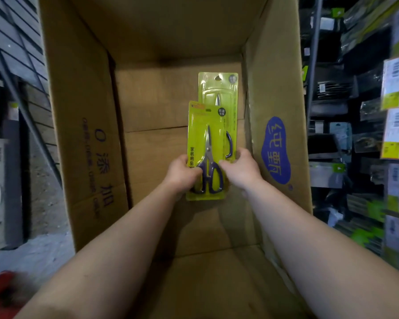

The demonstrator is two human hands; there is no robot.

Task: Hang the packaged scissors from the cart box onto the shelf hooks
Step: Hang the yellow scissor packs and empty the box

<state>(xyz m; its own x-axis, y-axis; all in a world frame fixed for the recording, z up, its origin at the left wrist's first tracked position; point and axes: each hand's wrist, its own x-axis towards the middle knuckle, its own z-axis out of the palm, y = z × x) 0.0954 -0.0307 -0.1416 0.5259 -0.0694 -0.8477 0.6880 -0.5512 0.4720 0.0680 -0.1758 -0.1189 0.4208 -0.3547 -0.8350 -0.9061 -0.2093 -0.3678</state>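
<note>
Both hands grip the scissors pack [205, 155] at its near handle end: left hand [182, 172], right hand [238, 168]; long axis points away.

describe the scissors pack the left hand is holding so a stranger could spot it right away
Look inside the big open cardboard box, toward its right wall. Two yellow-green scissor packs overlap there. It is the nearer pack, lying on top, its purple handles fully visible and gripped by the left hand.

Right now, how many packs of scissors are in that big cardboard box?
2. One yellow-green carded pack of purple-handled scissors is gripped by both hands; a second matching pack lies partly underneath, toward the far end. No others show.
</note>
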